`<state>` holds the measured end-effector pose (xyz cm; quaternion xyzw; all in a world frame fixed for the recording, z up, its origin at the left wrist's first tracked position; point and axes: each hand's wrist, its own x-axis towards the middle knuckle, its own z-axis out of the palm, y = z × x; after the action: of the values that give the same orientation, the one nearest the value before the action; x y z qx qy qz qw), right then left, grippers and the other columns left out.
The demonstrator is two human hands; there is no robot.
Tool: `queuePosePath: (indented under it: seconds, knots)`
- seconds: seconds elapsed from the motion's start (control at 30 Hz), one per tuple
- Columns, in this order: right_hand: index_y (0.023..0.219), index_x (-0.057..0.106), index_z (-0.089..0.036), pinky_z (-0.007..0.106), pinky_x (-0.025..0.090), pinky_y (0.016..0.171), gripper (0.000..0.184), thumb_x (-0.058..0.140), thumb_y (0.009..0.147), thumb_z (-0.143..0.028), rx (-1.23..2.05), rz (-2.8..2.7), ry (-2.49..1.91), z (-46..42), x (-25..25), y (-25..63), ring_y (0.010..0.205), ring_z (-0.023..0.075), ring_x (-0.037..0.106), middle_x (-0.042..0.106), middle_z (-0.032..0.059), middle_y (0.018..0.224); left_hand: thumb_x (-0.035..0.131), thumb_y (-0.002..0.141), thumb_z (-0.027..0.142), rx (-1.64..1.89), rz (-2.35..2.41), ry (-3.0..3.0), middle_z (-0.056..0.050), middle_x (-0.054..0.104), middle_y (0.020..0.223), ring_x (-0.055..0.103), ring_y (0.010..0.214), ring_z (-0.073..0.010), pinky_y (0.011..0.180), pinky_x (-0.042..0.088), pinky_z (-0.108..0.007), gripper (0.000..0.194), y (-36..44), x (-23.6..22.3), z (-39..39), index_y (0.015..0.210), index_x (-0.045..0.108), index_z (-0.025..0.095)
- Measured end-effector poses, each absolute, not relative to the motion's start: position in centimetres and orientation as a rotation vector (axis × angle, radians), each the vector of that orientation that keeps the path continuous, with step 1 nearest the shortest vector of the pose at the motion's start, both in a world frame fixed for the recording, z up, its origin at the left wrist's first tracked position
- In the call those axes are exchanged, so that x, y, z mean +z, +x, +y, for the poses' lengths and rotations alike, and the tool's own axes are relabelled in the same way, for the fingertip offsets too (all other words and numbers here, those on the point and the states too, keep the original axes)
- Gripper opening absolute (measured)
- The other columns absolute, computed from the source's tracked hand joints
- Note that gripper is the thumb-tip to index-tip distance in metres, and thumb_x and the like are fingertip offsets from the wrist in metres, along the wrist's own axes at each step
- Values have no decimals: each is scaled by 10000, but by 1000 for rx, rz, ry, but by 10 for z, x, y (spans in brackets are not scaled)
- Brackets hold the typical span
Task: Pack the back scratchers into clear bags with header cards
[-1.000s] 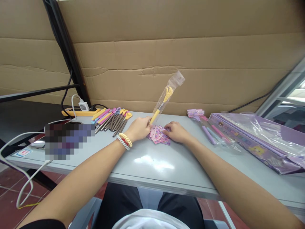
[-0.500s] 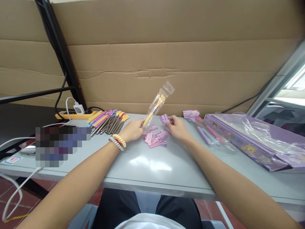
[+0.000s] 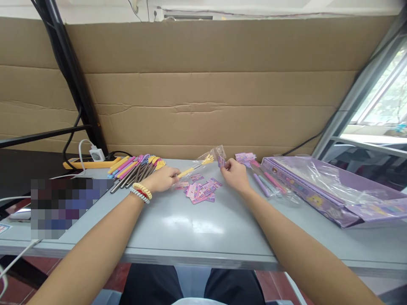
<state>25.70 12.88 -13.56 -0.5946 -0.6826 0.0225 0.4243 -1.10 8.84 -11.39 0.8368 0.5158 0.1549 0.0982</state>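
Quickly, head view, only one to go through, with clock centred on the card pile point(image 3: 203, 191) on the bench point(image 3: 222, 241). Dropped the yellow stick point(image 3: 185, 173) from a steep angle to a shallow slant over the last second, now pointing to about 2 o'clock. Gripping its handle end with the left hand point(image 3: 161, 179), between 9 and 10 o'clock and a bit further out than before; clear bag point(image 3: 218, 151) around the stick. Also picked a single card point(image 3: 221, 162) off the pile with the right hand point(image 3: 235, 174), at 2 o'clock. Pinching it there, held up at 1 o'clock, just beside the far end of the bag; can't tell about contact. Showing more wall point(image 3: 254, 8) at 12 o'clock too, above the cardboard point(image 3: 203, 89). Meaning, by judgement: stick and card both in grasp and brought near each other, card apparently outside the bag. Untouched: loose sticks point(image 3: 136, 171) between 9 and 10 o'clock, just past the left hand; bagged sticks point(image 3: 261, 184) near 3 o'clock, just beyond the right hand; purple box point(image 3: 302, 187) further out, same bearing.
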Motion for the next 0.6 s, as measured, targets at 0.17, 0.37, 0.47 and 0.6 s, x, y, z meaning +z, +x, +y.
queuePosePath:
  seconds: [0.17, 0.37, 0.47, 0.6]
  knots:
    - [611, 443, -203, 244, 316, 558, 108, 493, 677, -271, 56, -1702, -1480, 132, -136, 261, 577, 139, 478, 557, 2, 603, 412, 768, 279, 451, 1489, 2507, -15, 585, 633, 480, 570, -140, 539, 319, -250, 235, -10, -114, 88, 799, 608, 153]
    - [580, 425, -203, 241, 312, 545, 85, 483, 633, -235, 30, -1695, -1492, 131, -137, 259, 558, 133, 469, 548, -4, 577, 434, 767, 296, 437, 1437, 2512, -21, 618, 665, 501, 591, -139, 546, 329, -239, 224, -4, -115, 85, 783, 616, 165]
    - [582, 410, -205, 244, 302, 535, 95, 481, 634, -239, -6, -1649, -1515, 130, -136, 261, 560, 137, 463, 543, -1, 577, 434, 765, 288, 448, 1400, 2521, -21, 619, 680, 505, 612, -140, 566, 343, -237, 222, -2, -115, 84, 786, 619, 167]
    - [597, 423, -203, 253, 306, 548, 81, 472, 646, -245, -62, -1597, -1527, 130, -134, 264, 582, 147, 470, 562, 16, 608, 443, 753, 284, 450, 1402, 2525, -18, 610, 657, 487, 588, -134, 551, 338, -234, 221, -2, -114, 82, 782, 628, 167]
